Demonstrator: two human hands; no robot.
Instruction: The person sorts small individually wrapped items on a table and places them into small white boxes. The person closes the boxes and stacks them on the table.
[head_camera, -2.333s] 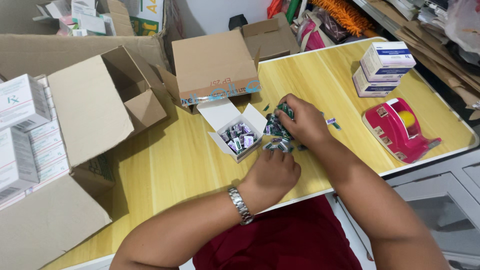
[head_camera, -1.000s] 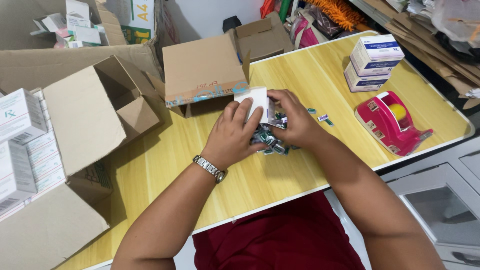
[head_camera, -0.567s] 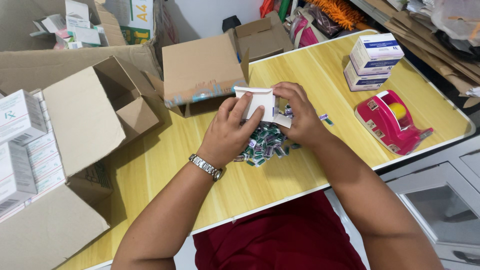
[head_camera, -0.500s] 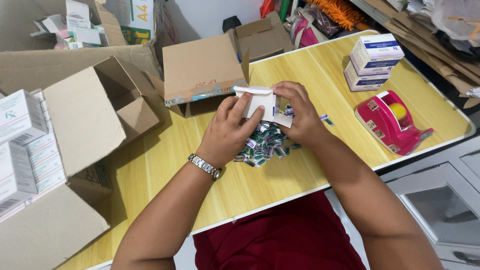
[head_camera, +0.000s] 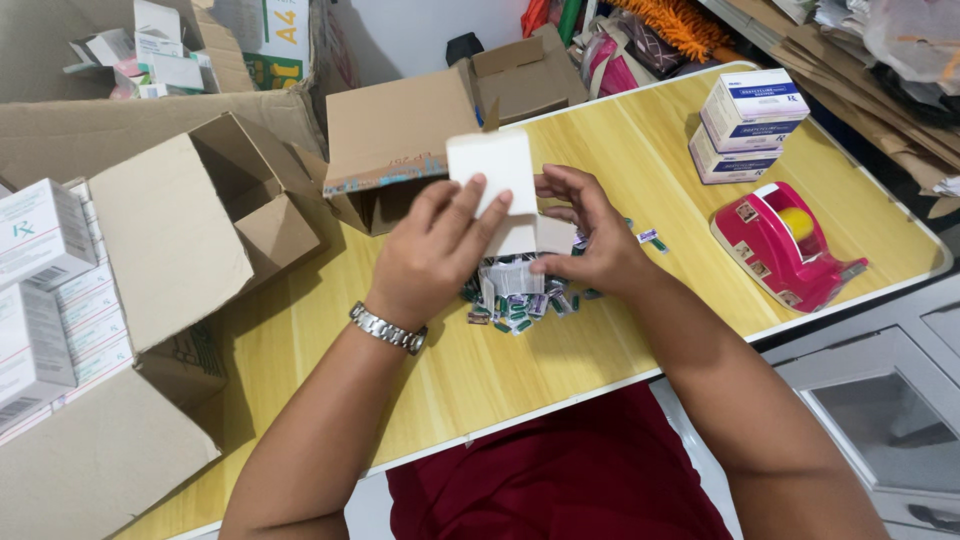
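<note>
Hands meet over a yellow table (head_camera: 600, 330): the left hand (head_camera: 435, 250), a metal watch (head_camera: 388, 328) at its wrist, pinches the raised flap of a small white carton (head_camera: 492, 170), while the right hand (head_camera: 590, 240) curls around the carton's side to steady it. The carton is tipped mouth-down — small green and purple sachets (head_camera: 515, 305) lie heaped beneath it. Farther off sit a pink tape dispenser (head_camera: 785, 245), two stacked white boxes (head_camera: 750, 125) and open cardboard cartons (head_camera: 400, 140).

We look steeply down from one head-worn camera, close over the yellow table (head_camera: 640, 170), facing its far edge; forearms enter from the bottom of the frame.
</note>
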